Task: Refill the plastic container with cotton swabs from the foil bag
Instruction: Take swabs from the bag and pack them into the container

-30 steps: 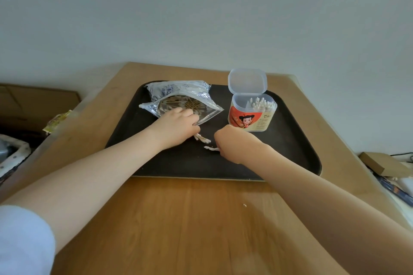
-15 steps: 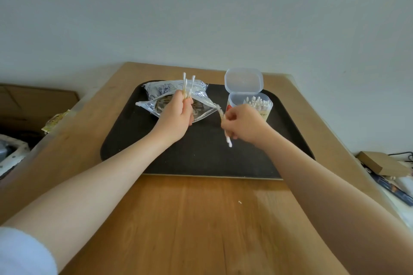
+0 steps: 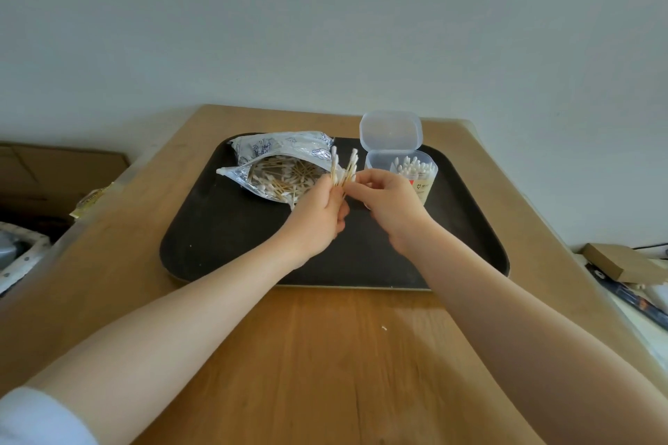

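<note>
No lettering can be read anywhere in this view; the plastic container [image 3: 415,175], standing at about 1 o'clock on the tray, carries a cream label with a red patch and a small dark emblem beside a few tiny characters, all too small to make out; the foil bag [image 3: 278,163], at about 11 o'clock, shows blue line-drawn printing on its silver face, pattern rather than legible words; a yellowish packet [image 3: 88,199] at the bench's 9 o'clock edge bears dark print that is blurred beyond reading; a dark flat item [image 3: 629,294] at 3 o'clock shows pale marks, unreadable.
</note>
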A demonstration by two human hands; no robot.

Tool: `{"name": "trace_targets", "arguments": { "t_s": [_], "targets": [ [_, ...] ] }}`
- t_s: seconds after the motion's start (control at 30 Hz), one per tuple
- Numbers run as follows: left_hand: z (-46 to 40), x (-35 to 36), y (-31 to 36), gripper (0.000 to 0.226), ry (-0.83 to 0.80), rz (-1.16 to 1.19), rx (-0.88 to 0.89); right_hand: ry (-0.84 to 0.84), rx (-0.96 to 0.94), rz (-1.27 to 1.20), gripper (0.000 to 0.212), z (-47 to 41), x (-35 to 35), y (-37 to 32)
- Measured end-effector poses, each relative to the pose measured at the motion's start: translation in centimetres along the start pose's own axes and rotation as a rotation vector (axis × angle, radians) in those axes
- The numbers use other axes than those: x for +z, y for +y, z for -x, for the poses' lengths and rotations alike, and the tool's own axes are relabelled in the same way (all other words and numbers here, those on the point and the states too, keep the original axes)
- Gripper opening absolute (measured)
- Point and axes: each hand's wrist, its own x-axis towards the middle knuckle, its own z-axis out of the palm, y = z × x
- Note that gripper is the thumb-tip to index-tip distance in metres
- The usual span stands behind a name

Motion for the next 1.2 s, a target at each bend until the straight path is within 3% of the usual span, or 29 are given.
{"name": "trace_targets", "arguments": {
  "t_s": [0.1,0.23,0.3,0.37,0.47,0.53,0.63,0.73,0.9,1.07,1.2],
  "targets": [
    [0.0,-0.4,0.0,0.021,-0.126,-0.032,-0.010,-0.056,-0.036,0.034,0.005,-0.2,-0.8,0.0],
    [0.1,-0.3,0.8,0.027,-0.246,-0.074,-0.053,-0.166,-0.020,-0.427,0.027,-0.7,-1.6,-1.6],
    [0.2,0.0,1.4,0.027,-0.271,-0.066,-0.067,-0.175,-0.075,-0.241,0.025,-0.5,-1.3,-2.1],
    [0.1,0.2,1.9,0.027,-0.255,-0.098,-0.077,-0.163,-0.150,0.159,0.033,0.1,-0.7,-2.1],
    [0.0,-0.2,2.1,0.031,-0.231,-0.131,-0.110,-0.198,-0.463,0.581,0.036,0.3,-0.6,-1.1],
    [0.0,-0.5,2.4,0.034,-0.245,-0.039,-0.127,-0.168,-0.640,0.695,0.030,-0.1,-1.3,-0.6],
    [-0.1,-0.8,2.8,0.029,-0.251,0.053,-0.132,-0.034,-0.610,0.629,0.017,-0.4,-2.0,-0.3],
    [-0.4,-0.9,3.0,0.009,-0.219,0.077,-0.174,-0.013,-0.482,0.543,0.015,-0.3,-2.3,-0.4],
    [-0.9,-0.8,3.0,0.026,-0.069,0.253,-0.142,-0.100,-0.240,0.178,0.009,0.2,-3.3,-0.8],
    [-3.2,0.3,3.5,0.038,0.275,0.615,-0.373,-0.012,-0.286,0.114,0.007,0.2,-2.8,-0.3],
    [-4.2,0.6,3.3,0.035,0.247,0.761,-0.455,0.012,-0.452,0.172,0.009,0.3,-2.8,-0.1]
  ]
}}
